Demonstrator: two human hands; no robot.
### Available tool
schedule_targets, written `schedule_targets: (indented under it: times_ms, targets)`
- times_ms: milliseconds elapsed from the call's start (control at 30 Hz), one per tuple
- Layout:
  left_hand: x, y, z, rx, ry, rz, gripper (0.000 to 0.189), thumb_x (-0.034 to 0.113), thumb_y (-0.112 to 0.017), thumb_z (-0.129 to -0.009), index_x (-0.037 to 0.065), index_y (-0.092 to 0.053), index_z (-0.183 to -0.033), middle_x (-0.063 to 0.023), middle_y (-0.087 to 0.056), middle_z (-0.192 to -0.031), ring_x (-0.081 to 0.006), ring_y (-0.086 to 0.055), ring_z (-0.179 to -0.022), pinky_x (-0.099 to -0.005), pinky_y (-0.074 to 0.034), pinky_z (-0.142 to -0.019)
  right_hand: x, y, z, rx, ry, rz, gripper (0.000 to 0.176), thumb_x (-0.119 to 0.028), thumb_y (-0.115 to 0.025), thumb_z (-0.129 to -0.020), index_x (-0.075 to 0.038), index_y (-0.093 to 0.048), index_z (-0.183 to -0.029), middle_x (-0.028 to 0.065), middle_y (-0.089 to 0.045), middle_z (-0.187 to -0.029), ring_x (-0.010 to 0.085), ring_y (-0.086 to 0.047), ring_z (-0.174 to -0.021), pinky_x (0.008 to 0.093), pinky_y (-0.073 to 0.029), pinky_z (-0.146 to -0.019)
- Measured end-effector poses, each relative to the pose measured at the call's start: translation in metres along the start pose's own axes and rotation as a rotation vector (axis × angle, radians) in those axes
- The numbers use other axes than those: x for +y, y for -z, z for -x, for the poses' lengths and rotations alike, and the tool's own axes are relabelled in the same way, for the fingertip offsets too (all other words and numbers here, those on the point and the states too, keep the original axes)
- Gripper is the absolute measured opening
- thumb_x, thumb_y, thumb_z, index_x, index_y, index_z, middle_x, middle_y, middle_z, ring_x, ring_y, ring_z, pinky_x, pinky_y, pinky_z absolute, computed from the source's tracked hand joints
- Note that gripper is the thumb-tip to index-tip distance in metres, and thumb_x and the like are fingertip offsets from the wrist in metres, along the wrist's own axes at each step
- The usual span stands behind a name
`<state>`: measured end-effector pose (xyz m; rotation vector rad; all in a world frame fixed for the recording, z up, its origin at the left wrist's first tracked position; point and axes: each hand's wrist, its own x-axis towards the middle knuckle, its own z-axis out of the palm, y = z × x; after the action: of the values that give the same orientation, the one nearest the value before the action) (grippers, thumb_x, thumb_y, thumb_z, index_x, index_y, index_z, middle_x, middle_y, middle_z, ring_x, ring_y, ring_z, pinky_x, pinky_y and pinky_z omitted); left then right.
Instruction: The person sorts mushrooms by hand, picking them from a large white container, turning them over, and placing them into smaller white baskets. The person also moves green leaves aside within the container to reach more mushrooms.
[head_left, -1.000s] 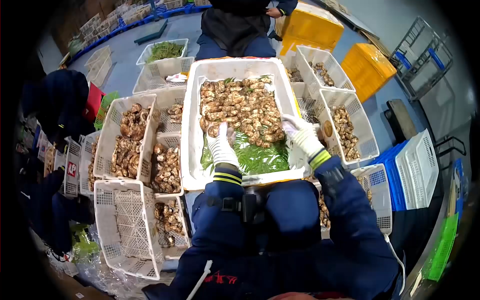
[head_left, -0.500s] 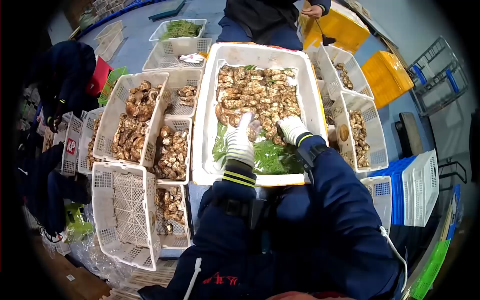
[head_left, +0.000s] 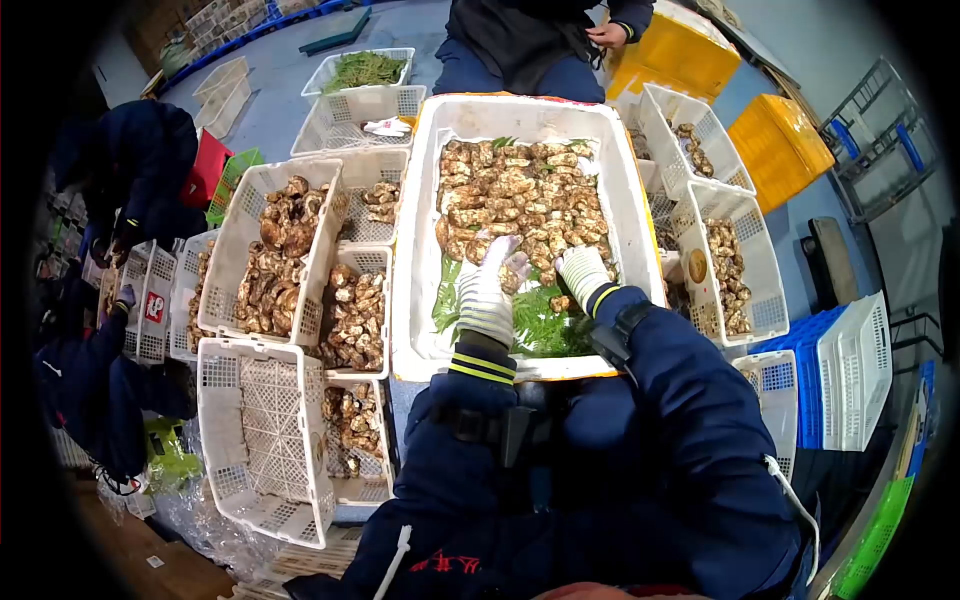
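Note:
Rows of brown-and-white mushrooms fill the far and middle part of a white foam box. Green fern leaves lie bare along its near side. My left hand, in a striped white glove, is closed around a mushroom at the near edge of the rows. To its right, my right hand, gloved alike, is closed with the fingertips down among the mushrooms. What those fingertips hold is hidden behind the hand. A small mushroom piece lies on the leaves below it.
White crates of mushrooms flank the box on the left, and another mushroom crate stands right. Nearer me is a white crate. A person sits opposite; others work at left. Yellow boxes stand at right.
The view has shifted slightly, so the box sits a little lower and further right. Both my hands stay at the near edge of the mushroom rows. The opposite person's hand has moved left and down.

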<state>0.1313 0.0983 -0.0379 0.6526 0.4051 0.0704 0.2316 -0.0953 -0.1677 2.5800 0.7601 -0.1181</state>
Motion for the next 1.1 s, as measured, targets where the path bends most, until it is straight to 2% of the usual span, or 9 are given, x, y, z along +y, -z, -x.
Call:
schedule_targets:
  times_ms: [200, 433, 567, 667, 800, 867, 967, 1067, 1100]
  targets:
    - [0.003, -0.003, 0.005, 0.018, 0.085, 0.004, 0.032, 0.017, -0.066, -0.092, 0.004, -0.056, -0.119, -0.0113, -0.065, -0.11, -0.0241, -0.06, -0.097, -0.0398, -0.052, -0.086, 0.001, -0.025, -0.003, 0.0, -0.019, -0.17, 0.022, -0.017, -0.048, -0.094, -0.012, -0.065, -0.107, 0.0117, -0.066, -0.106, 0.0296, -0.068, -0.095, 0.0451, -0.055, -0.071]
    - [-0.003, 0.007, -0.005, -0.013, 0.031, -0.015, 0.044, 0.016, -0.07, -0.089, -0.002, -0.05, -0.125, -0.0143, -0.064, -0.112, -0.0268, -0.065, -0.094, -0.0377, -0.057, -0.079, 0.004, 0.008, 0.004, -0.048, -0.188, -0.243, 0.021, -0.019, -0.05, -0.096, -0.009, -0.067, -0.103, 0.0155, -0.066, -0.106, 0.0317, -0.068, -0.093, 0.0446, -0.054, -0.074]
    - [-0.005, 0.008, -0.006, 0.001, 0.049, 0.004, 0.046, 0.017, -0.07, -0.089, -0.002, -0.048, -0.125, -0.0149, -0.064, -0.114, -0.0281, -0.065, -0.094, -0.0382, -0.058, -0.079, 0.028, 0.048, 0.024, -0.077, -0.26, -0.338, 0.051, -0.013, -0.076, -0.071, -0.007, -0.059, -0.119, 0.019, -0.056, -0.126, 0.0349, -0.062, -0.11, 0.0442, -0.054, -0.089]
    - [-0.011, 0.015, -0.015, -0.011, 0.061, 0.033, 0.043, 0.017, -0.07, -0.089, 0.001, -0.049, -0.124, -0.0157, -0.064, -0.113, -0.0281, -0.066, -0.093, -0.0389, -0.058, -0.079, 0.047, 0.061, 0.043, -0.092, -0.356, -0.511, 0.053, -0.013, -0.076, -0.069, -0.007, -0.059, -0.119, 0.0197, -0.061, -0.117, 0.0357, -0.059, -0.114, 0.0413, -0.05, -0.096]
    - [-0.009, 0.011, -0.01, -0.003, 0.06, -0.003, 0.048, 0.018, -0.073, -0.088, -0.001, -0.05, -0.125, -0.0152, -0.065, -0.112, -0.0266, -0.067, -0.094, -0.0386, -0.057, -0.08, 0.063, 0.08, 0.075, 0.206, -0.299, -0.705, 0.055, -0.014, -0.082, -0.066, -0.003, -0.058, -0.115, 0.0226, -0.062, -0.109, 0.0392, -0.06, -0.103, 0.0422, -0.049, -0.092]
    - [-0.007, 0.008, -0.009, 0.017, 0.08, -0.028, 0.03, 0.017, -0.07, -0.089, 0.005, -0.058, -0.114, -0.0094, -0.065, -0.106, -0.0226, -0.061, -0.092, -0.0395, -0.054, -0.084, 0.061, 0.118, 0.089, 0.214, -0.38, -0.86, 0.056, -0.01, -0.081, -0.068, -0.002, -0.056, -0.118, 0.0208, -0.062, -0.107, 0.0321, -0.061, -0.102, 0.036, -0.048, -0.093]
    - [-0.014, 0.015, -0.012, -0.06, 0.045, -0.033, 0.029, 0.018, -0.07, -0.089, 0.013, -0.06, -0.116, -0.0059, -0.064, -0.104, -0.019, -0.061, -0.092, -0.0358, -0.052, -0.082, 0.058, 0.128, 0.108, 0.538, -0.197, -1.285, 0.055, -0.009, -0.078, -0.072, -0.001, -0.055, -0.121, 0.0149, -0.062, -0.111, 0.0233, -0.06, -0.104, 0.0327, -0.049, -0.092]
    - [-0.005, 0.011, -0.001, -0.168, 0.174, 0.122, 0.028, 0.024, -0.067, -0.091, 0.019, -0.061, -0.117, -0.0028, -0.064, -0.106, -0.0197, -0.061, -0.098, -0.0412, -0.049, -0.087, 0.042, 0.159, 0.124, 0.626, -0.134, -1.726, 0.064, -0.011, -0.08, -0.074, 0.001, -0.049, -0.129, 0.0137, -0.055, -0.128, 0.0214, -0.051, -0.12, 0.0334, -0.043, -0.102]
    - [-0.002, 0.005, 0.002, -0.144, 0.235, 0.215, 0.031, 0.03, -0.064, -0.092, 0.019, -0.06, -0.121, -0.0037, -0.063, -0.113, -0.0235, -0.059, -0.107, -0.0514, -0.044, -0.095, 0.036, 0.16, 0.123, 0.702, -0.061, -1.754, 0.067, -0.013, -0.081, -0.075, 0.002, -0.046, -0.13, 0.0133, -0.053, -0.13, 0.0212, -0.051, -0.12, 0.034, -0.042, -0.103]
